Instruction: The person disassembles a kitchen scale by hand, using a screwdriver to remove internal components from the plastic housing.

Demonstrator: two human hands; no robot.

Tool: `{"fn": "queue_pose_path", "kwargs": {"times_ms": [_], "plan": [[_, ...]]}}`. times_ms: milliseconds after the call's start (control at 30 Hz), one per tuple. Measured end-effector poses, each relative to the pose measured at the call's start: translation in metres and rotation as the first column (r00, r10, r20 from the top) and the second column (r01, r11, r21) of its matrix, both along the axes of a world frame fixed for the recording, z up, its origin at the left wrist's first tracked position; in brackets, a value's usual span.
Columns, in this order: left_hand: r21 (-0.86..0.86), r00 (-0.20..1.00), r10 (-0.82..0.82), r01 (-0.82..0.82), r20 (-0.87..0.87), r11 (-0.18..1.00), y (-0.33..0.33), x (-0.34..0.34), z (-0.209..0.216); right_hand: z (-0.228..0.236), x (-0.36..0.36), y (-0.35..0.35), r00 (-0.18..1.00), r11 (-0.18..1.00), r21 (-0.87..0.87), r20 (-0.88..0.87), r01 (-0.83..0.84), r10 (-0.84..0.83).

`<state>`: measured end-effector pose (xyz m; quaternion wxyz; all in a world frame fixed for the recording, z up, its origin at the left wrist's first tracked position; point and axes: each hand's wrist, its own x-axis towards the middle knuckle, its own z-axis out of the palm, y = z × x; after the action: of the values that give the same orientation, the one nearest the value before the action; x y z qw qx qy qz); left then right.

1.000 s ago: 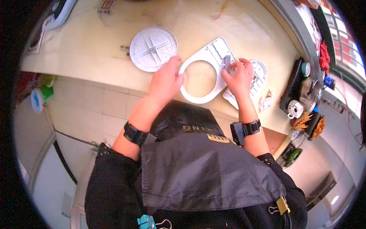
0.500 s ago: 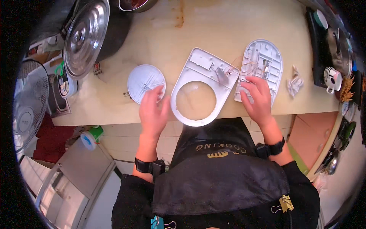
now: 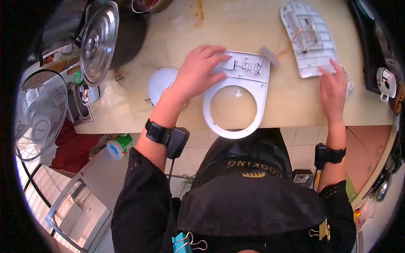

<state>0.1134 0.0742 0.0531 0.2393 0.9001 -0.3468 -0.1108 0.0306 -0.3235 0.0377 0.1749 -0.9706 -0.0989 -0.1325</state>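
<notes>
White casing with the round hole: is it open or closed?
Open: the casing shows metal clips, and the ribbed cover is apart from it.

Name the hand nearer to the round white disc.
Left. The left hand is at the white frame, up and to the right of the disc; the right hand is much farther right, by the near end of the ribbed panel.
</notes>
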Motion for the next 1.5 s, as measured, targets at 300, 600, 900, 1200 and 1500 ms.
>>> {"fn": "queue_pose_path", "kwargs": {"times_ms": [300, 600, 900, 1200, 1500], "plan": [[-0.041, 0.952, 0.303, -0.302, 0.037, 0.952, -0.009, -0.041, -0.003, 0.001, 0.049, 0.118, 0.979, 0.943, 0.272, -0.018, -0.189, 0.201], [-0.161, 0.945, 0.305, -0.285, 0.115, 0.945, -0.015, -0.039, -0.023, 0.007, 0.059, 0.125, 0.898, 0.845, 0.371, -0.059, -0.385, 0.436], [-0.292, 0.950, 0.303, -0.269, 0.077, 0.918, -0.007, -0.036, -0.039, -0.016, 0.048, 0.165, 0.902, 0.869, 0.349, -0.123, -0.351, 0.414], [-0.309, 0.957, 0.273, -0.232, 0.097, 0.922, -0.007, -0.038, -0.042, -0.024, 0.053, 0.168, 0.910, 0.869, 0.352, -0.100, -0.346, 0.403], [-0.306, 0.962, 0.245, -0.197, 0.124, 0.931, -0.006, -0.037, -0.041, -0.028, 0.057, 0.172, 0.879, 0.858, 0.280, -0.087, -0.430, 0.469]]}}
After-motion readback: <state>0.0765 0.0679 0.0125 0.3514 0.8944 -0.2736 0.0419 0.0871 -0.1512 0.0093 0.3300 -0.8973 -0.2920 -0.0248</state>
